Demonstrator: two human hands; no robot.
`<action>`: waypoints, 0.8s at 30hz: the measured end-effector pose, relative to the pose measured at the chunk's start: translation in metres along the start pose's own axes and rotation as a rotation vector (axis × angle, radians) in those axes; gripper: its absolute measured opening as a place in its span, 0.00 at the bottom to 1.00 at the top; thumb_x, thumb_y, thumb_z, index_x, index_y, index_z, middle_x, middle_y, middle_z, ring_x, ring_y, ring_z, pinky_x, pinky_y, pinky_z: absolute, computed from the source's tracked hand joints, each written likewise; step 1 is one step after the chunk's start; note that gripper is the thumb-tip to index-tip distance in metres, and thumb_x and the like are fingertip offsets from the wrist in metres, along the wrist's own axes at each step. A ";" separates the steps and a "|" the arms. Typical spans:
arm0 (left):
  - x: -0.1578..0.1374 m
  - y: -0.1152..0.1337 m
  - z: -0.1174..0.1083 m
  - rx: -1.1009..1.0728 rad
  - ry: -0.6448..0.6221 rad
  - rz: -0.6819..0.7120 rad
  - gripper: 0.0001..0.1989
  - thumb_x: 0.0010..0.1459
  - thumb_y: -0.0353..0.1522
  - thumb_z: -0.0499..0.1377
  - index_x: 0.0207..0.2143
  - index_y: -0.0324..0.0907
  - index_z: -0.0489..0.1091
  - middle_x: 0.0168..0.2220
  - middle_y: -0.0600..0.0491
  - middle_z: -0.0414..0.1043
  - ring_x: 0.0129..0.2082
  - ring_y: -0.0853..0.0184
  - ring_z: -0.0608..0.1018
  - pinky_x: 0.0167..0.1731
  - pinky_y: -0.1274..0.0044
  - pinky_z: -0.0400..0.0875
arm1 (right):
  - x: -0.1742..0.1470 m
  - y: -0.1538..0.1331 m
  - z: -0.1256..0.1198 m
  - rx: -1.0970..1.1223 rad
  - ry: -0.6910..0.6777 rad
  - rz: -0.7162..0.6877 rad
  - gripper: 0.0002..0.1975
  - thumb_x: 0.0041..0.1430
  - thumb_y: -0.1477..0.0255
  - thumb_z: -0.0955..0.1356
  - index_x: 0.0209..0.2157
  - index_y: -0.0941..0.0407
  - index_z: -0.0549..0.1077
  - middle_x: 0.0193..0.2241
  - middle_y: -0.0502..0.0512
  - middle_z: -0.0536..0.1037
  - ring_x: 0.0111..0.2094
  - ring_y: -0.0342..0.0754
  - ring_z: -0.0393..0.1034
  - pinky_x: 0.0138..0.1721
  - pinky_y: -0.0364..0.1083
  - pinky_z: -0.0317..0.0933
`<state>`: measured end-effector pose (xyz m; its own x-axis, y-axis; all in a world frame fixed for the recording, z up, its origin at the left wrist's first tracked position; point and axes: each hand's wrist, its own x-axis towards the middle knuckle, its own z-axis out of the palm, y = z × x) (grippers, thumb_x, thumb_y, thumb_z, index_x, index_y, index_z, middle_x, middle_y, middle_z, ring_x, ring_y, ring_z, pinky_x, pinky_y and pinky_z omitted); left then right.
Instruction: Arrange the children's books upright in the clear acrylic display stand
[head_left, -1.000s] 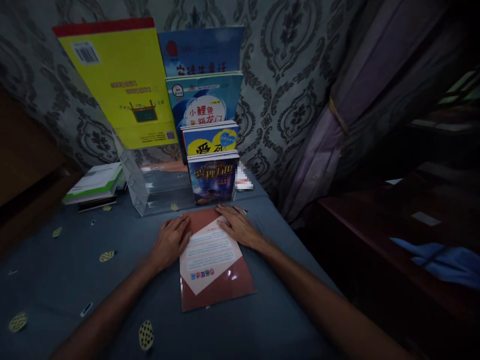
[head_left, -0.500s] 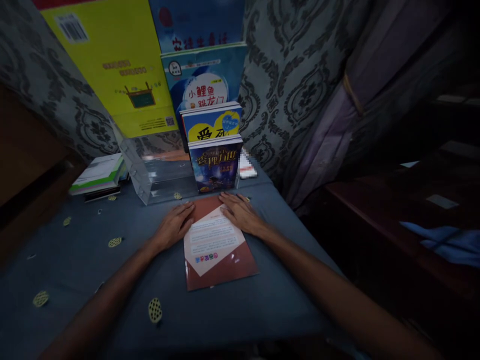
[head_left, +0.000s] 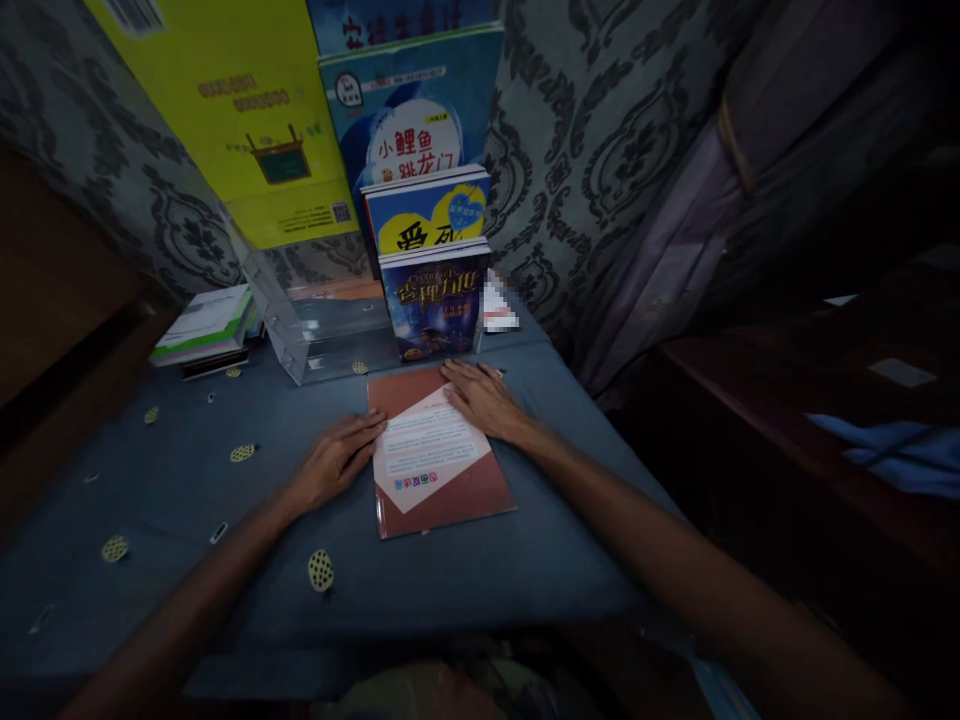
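Note:
A thin reddish-brown book (head_left: 442, 505) lies flat on the blue tablecloth, its pale printed panel facing up and the text upside down to me. My left hand (head_left: 337, 460) rests at its left edge, fingers stretched out with the tips touching the cover. On the upper right part of the book lies my right hand (head_left: 484, 400), flat with its fingers extended. Just beyond the book, a dark blue book (head_left: 435, 310) stands at the front of a clear acrylic stand (head_left: 330, 340). Behind it rise a blue-and-yellow book (head_left: 427, 215) and a teal book (head_left: 412, 100).
A big yellow book (head_left: 255, 130) stands in the left of the stand. A small stack of books (head_left: 206, 325) lies farther left on the tablecloth (head_left: 247, 590). At right hangs a tied curtain (head_left: 675, 250), and a blue cloth (head_left: 885, 455) lies on a dark surface.
My left hand has slid down and left along the book's edge. The right hand stays on the cover. The whole view has shifted upward as the head tilts down.

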<state>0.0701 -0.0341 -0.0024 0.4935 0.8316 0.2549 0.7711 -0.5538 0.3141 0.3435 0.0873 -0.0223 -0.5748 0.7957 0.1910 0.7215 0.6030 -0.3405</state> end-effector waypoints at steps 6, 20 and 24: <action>-0.014 0.015 -0.004 0.054 0.035 0.044 0.20 0.70 0.38 0.47 0.61 0.45 0.65 0.61 0.47 0.68 0.61 0.61 0.70 0.61 0.62 0.64 | 0.000 0.001 0.001 0.007 0.010 -0.011 0.26 0.69 0.67 0.56 0.64 0.58 0.63 0.65 0.59 0.62 0.67 0.52 0.54 0.67 0.58 0.42; 0.125 0.004 0.048 0.083 0.066 0.102 0.18 0.67 0.30 0.50 0.57 0.39 0.68 0.56 0.43 0.72 0.56 0.60 0.74 0.57 0.63 0.68 | -0.004 -0.002 -0.006 -0.011 0.024 -0.021 0.25 0.68 0.69 0.58 0.64 0.62 0.62 0.64 0.66 0.62 0.66 0.53 0.55 0.66 0.60 0.46; 0.129 0.000 0.057 0.064 0.126 0.097 0.17 0.66 0.29 0.50 0.55 0.38 0.69 0.54 0.43 0.74 0.55 0.59 0.75 0.56 0.64 0.68 | -0.005 -0.003 -0.009 -0.015 0.008 -0.011 0.26 0.69 0.68 0.58 0.64 0.63 0.61 0.64 0.66 0.63 0.66 0.52 0.56 0.67 0.58 0.45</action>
<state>0.1567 0.0758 -0.0214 0.5159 0.7600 0.3953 0.7482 -0.6245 0.2243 0.3477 0.0827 -0.0141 -0.5800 0.7891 0.2021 0.7204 0.6127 -0.3248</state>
